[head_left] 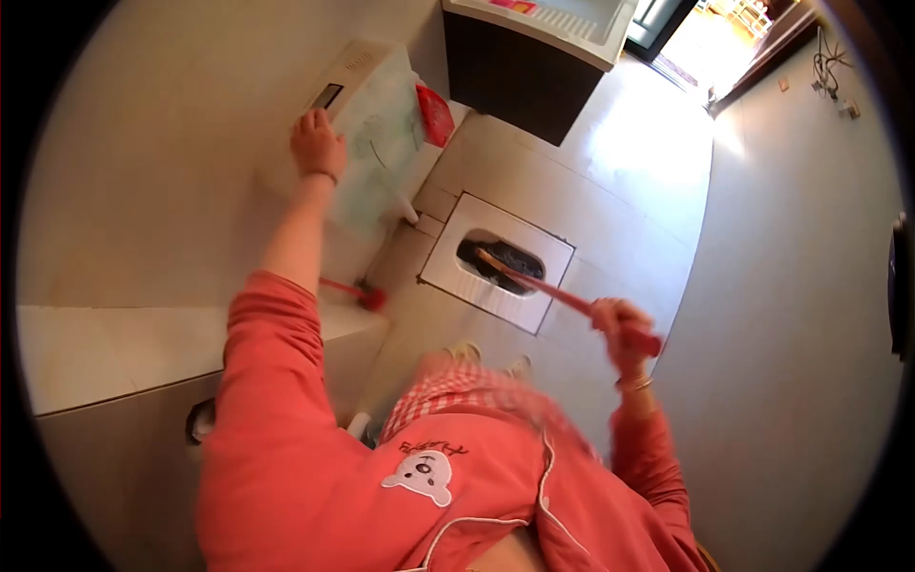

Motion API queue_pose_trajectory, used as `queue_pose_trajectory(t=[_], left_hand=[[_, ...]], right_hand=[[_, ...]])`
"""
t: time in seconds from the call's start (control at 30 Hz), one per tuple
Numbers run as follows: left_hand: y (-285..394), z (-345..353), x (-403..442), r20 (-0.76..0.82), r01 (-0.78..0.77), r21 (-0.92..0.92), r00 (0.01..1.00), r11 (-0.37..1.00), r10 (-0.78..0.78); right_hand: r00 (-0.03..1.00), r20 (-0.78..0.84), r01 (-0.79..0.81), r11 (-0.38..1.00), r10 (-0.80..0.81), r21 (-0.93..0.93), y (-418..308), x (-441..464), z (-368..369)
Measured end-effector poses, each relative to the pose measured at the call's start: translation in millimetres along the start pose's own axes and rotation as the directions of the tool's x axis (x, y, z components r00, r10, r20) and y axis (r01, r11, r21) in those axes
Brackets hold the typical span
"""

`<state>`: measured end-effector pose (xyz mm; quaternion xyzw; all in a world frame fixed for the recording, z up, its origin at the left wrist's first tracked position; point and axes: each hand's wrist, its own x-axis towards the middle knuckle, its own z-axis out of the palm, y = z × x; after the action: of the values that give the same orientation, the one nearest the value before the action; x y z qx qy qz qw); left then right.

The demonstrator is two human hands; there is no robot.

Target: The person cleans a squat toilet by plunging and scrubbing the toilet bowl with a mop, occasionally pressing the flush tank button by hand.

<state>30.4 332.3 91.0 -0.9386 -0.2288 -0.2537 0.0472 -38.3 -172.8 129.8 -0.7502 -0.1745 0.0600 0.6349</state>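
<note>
My right hand (621,329) is wrapped round the red handle of a mop (562,297), at the right. The handle slants down to the left into the squat toilet (446,255) set in the floor. At its lower end, a dark mass that looks like the mop head lies in the bowl, with an orange-brown piece above it; details there are blurred. Over at the upper left, my left hand (318,145) lies on the top of a white washing machine (367,81), fingers at the edge of its dark display. Nothing shows in that hand.
A red brush (370,297) leans by the tiled ledge (143,353) on the left. Beside the washing machine is a red dustpan-like object (435,114). A dark cabinet with a white sink (543,21) stands ahead, near a bright doorway (715,43). Cables (827,71) hang on the right wall.
</note>
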Motion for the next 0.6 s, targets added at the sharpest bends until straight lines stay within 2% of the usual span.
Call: queue_pose_trajectory(t=[0.07,0.13,0.17,0.27,0.33,0.37,0.4,0.47,0.53,0.6], left_hand=[[-7,5,2,0.017,0.020,0.006,1.000,1.000,-0.020],[-11,10,-1,0.022,0.000,0.066,1.000,0.998,-0.001],[-13,12,-2,0.028,-0.001,0.061,1.000,0.998,-0.001],[-14,24,4,0.006,0.016,0.103,1.000,0.995,-0.017],[-14,30,6,0.027,0.064,0.106,0.997,0.992,-0.068],[-13,31,6,0.032,0.070,0.103,0.997,0.992,-0.074],[-11,25,4,0.056,0.075,0.127,0.995,0.989,-0.083],[-8,14,8,0.088,0.081,0.146,0.992,0.986,-0.095],[-6,1,15,0.216,0.109,0.180,0.965,0.977,-0.148],[-12,6,20,0.198,0.083,0.154,0.974,0.985,-0.113]], right_hand=[[0.978,-0.084,0.205,0.954,-0.190,0.217,-41,28,-16],[0.940,-0.088,0.339,0.874,-0.330,0.349,-89,53,-37],[0.905,-0.129,0.425,0.864,-0.405,0.270,-122,61,-35],[0.859,0.013,0.504,0.851,-0.511,0.148,-193,77,-54],[0.871,-0.137,0.491,0.823,-0.472,0.284,-227,72,-69],[0.865,-0.110,0.496,0.800,-0.490,0.337,-244,72,-79],[0.791,-0.340,0.566,0.819,-0.509,0.090,-258,64,-75],[0.814,0.050,0.569,0.813,-0.578,0.125,-287,71,-73],[0.817,0.045,0.566,0.815,-0.574,0.125,-287,63,-71],[0.818,0.040,0.565,0.815,-0.574,0.129,-275,55,-68]])
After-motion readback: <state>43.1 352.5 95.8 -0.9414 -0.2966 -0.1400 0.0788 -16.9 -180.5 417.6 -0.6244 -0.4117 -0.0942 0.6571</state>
